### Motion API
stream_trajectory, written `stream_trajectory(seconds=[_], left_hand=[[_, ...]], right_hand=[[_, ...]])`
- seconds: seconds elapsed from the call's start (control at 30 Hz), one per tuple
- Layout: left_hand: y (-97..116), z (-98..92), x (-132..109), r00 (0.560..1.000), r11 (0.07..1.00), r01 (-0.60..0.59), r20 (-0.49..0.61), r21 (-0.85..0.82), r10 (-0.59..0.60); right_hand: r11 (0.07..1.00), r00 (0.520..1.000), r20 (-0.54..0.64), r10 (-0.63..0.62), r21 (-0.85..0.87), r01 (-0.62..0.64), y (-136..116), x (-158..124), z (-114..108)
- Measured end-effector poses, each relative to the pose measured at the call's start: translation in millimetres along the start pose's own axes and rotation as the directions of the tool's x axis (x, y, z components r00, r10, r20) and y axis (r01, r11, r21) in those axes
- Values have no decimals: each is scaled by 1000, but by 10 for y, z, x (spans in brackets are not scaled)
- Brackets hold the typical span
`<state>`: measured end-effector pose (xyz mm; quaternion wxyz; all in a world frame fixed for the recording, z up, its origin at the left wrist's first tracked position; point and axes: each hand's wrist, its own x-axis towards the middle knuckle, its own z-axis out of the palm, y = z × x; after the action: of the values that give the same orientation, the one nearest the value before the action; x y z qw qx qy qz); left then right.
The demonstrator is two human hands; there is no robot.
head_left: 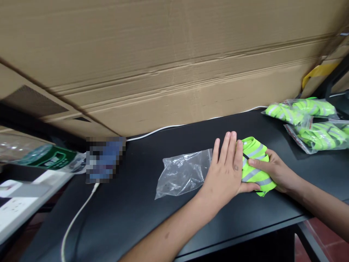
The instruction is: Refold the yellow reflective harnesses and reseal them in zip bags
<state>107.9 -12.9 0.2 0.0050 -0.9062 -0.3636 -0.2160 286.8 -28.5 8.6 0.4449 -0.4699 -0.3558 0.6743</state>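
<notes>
A folded neon-green vest with grey reflective stripes (255,151) lies on the black table (141,203). My left hand (226,169) lies flat with fingers stretched out, pressing on the vest's left side and on the mouth of a clear plastic bag (182,173). My right hand (275,171) grips the vest from the right, fingers curled over its top.
Two clear bags packed with green vests (313,123) lie at the table's far right. A large cardboard sheet (174,62) stands behind the table. A white cable (79,214) runs along the left, near a blurred object (105,158) and a white power strip (16,207).
</notes>
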Motion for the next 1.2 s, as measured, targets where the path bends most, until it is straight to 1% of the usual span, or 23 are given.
stream_trajectory(seconds=[0.1,0.17,0.23,0.3,0.33,0.37,0.4,0.47,0.53,0.6,0.67,0.77,0.83,0.9,0.97,1.0,1.13,1.2], left_hand=[[-88,-238,-38,995,999,5,97,-49,0],[-246,-423,-122,981,997,21,194,-79,-5],[-462,-565,-240,955,994,92,288,-66,-70],[-672,-641,-358,917,976,214,351,-26,-192],[-755,-657,-406,894,966,258,384,-15,-232],[-815,-662,-442,877,958,285,406,-9,-257],[-852,-662,-468,869,955,297,418,-13,-265],[-866,-657,-494,880,955,294,404,-49,-250],[-846,-664,-509,907,954,282,353,-103,-230],[-839,-684,-532,929,951,274,294,-145,-223],[-863,-709,-567,944,950,268,242,-162,-225],[-914,-736,-611,952,945,262,216,-194,-219],[-921,-737,-622,957,943,240,220,-232,-189],[-898,-724,-620,965,946,195,224,-257,-138],[-859,-705,-617,971,956,144,224,-254,-86],[-838,-697,-617,973,962,119,222,-247,-64],[-776,-668,-626,981,969,49,193,-242,-1],[-753,-648,-625,983,965,33,184,-259,15]], right_hand=[[999,999,-2,41,15,-41,-4,-7,-34],[997,997,-19,74,8,-74,-30,-8,-63],[995,994,-57,97,-2,-97,-71,6,-76],[995,989,-111,101,4,-102,-119,42,-61],[995,986,-132,99,10,-99,-142,70,-43],[995,986,-138,98,15,-97,-162,104,-20],[995,987,-127,102,17,-101,-178,143,5],[991,989,-59,132,4,-132,-201,229,50],[983,982,44,182,-30,-181,-213,309,77],[972,961,145,234,-70,-226,-224,362,85],[958,928,241,284,-109,-265,-239,381,89],[932,855,372,361,-165,-322,-274,366,119],[907,788,451,420,-222,-357,-303,357,160],[877,710,516,479,-298,-376,-327,368,210],[852,657,544,523,-360,-380,-340,397,259],[840,642,543,542,-381,-387,-341,417,279],[790,632,478,610,-432,-435,-311,495,318],[777,640,450,623,-454,-436,-282,527,314]])
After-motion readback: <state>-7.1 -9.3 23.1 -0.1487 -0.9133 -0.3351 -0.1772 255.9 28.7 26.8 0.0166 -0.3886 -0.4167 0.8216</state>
